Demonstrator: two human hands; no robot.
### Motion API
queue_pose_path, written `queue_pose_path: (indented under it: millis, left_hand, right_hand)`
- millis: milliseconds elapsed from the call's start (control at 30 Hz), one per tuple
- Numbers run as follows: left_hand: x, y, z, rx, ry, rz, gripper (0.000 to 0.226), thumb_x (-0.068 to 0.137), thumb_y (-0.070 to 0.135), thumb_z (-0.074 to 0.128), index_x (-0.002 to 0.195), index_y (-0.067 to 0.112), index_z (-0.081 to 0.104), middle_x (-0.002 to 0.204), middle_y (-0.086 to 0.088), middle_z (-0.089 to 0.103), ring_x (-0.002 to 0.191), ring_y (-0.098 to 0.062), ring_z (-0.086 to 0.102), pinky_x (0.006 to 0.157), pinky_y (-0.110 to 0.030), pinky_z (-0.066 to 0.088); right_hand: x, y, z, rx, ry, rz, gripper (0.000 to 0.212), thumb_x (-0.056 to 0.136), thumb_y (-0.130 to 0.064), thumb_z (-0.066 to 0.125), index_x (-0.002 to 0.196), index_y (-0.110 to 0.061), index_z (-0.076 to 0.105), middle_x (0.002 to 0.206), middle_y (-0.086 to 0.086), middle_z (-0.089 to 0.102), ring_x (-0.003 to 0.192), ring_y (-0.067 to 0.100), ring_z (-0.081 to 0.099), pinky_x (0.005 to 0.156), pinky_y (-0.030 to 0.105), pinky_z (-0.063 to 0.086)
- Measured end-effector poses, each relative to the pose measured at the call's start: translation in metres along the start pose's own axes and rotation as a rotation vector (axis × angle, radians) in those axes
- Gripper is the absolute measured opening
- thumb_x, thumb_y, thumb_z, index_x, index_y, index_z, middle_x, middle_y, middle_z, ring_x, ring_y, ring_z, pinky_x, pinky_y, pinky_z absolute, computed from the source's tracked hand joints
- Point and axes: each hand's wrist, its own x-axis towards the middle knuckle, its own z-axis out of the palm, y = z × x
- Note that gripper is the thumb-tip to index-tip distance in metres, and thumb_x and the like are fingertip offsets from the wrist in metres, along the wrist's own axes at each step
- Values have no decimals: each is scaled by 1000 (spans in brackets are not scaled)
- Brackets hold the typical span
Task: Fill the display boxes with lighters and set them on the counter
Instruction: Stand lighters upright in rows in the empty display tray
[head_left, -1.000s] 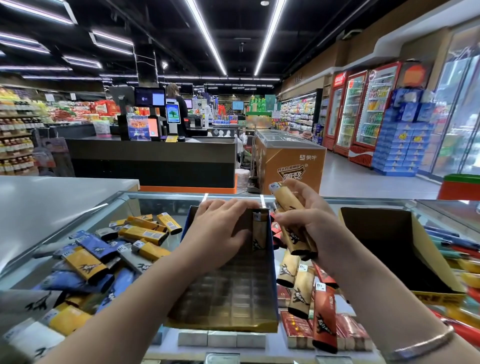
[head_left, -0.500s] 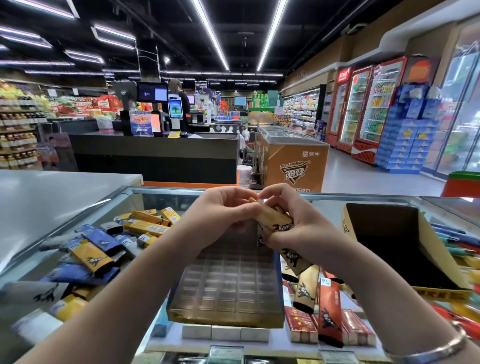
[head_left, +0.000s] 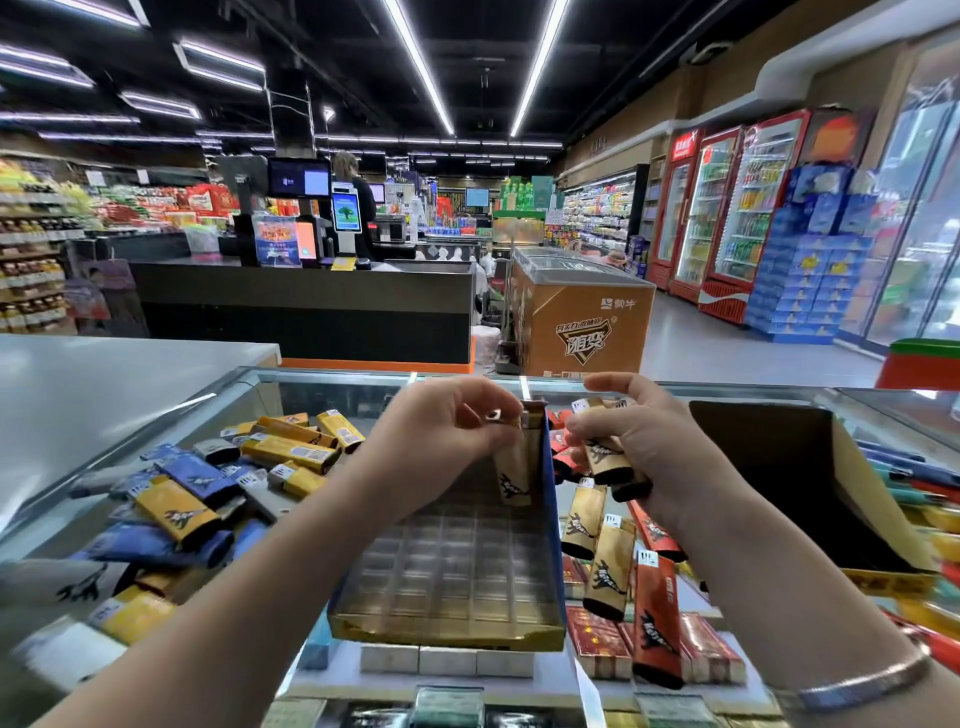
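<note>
Loading of a display box (head_left: 452, 571) on the glass counter (head_left: 249, 395), seen from the head camera. The left hand (head_left: 441, 431) pinches the top of one gold lighter (head_left: 511, 475) between thumb and curled fingertips and holds it upright over the far right corner of the box's moulded grid tray, just beside a lighter that appears to stand already against the blue side wall. The right hand (head_left: 639, 447) holds a small bundle of gold lighters (head_left: 605, 457), fingers wrapped round their bodies and index finger raised; it waits just right of the box. By the look of it the step in hand is seating the single lighter: it is best kept vertical, its base lined up with one empty cell next to the filled one, then pressed straight down until it sits level, working along the far row so that later pieces do not have to pass over standing ones. A second box (head_left: 810, 483), dark inside and seemingly unfilled, lies well to the right; loose lighters (head_left: 280, 452) in yellow, blue and grey lie heaped to the left, red and gold ones near the right forearm. Hidden or uncertain: the lighter's base and its target cell, the exact count in the right hand, and the blurred lower edges of the view.
</note>
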Motion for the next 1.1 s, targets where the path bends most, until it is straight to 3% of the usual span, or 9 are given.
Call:
queue_pose_path:
  millis: [200, 367, 600, 733, 967, 1100]
  left_hand:
    - [-2, -2, 6, 203, 79, 121, 20, 80, 16, 70, 97, 27, 67, 82, 19, 63, 78, 3, 60, 69, -9, 47]
    - [-2, -4, 9, 225, 115, 145, 21, 81, 15, 69, 100, 24, 69, 90, 17, 62, 80, 1, 59, 73, -12, 49]
    - [-4, -3, 17, 171, 108, 135, 23, 82, 15, 68, 103, 25, 68, 87, 17, 65, 80, 4, 61, 73, -11, 49]
    - [-4, -6, 15, 215, 128, 118, 19, 83, 20, 67, 101, 24, 63, 86, 16, 64, 82, 2, 62, 76, -19, 53]
    - [-2, -3, 15, 287, 118, 192, 12, 83, 18, 67, 93, 21, 71, 91, 13, 66, 83, -2, 62, 76, -26, 53]
    - [0, 2, 17, 436, 63, 235, 18, 86, 17, 63, 101, 21, 72, 108, 6, 57, 97, -11, 55, 82, -29, 51]
  right_hand:
    - [-1, -1, 4, 125, -2, 66, 39, 76, 11, 63, 106, -13, 53, 72, 17, 71, 59, 24, 68, 47, 29, 53]
    - [-5, -2, 5, 250, -10, 96, 33, 81, 3, 63, 112, -1, 51, 92, 25, 67, 63, 25, 69, 47, 25, 53]
    - [-5, -3, 5, 275, -47, 115, 10, 89, -5, 58, 96, 0, 53, 72, 16, 61, 46, 16, 58, 41, 21, 50]
    - [-5, -3, 4, 279, -45, 111, 14, 89, -6, 58, 100, -2, 52, 69, 14, 62, 44, 15, 57, 40, 22, 50]
    - [-5, -2, 4, 260, -46, 107, 17, 89, -7, 59, 103, -2, 52, 69, 14, 63, 46, 16, 59, 41, 22, 50]
    - [-4, 0, 5, 232, -37, 103, 18, 89, -9, 59, 105, -2, 53, 73, 14, 61, 47, 16, 58, 41, 22, 49]
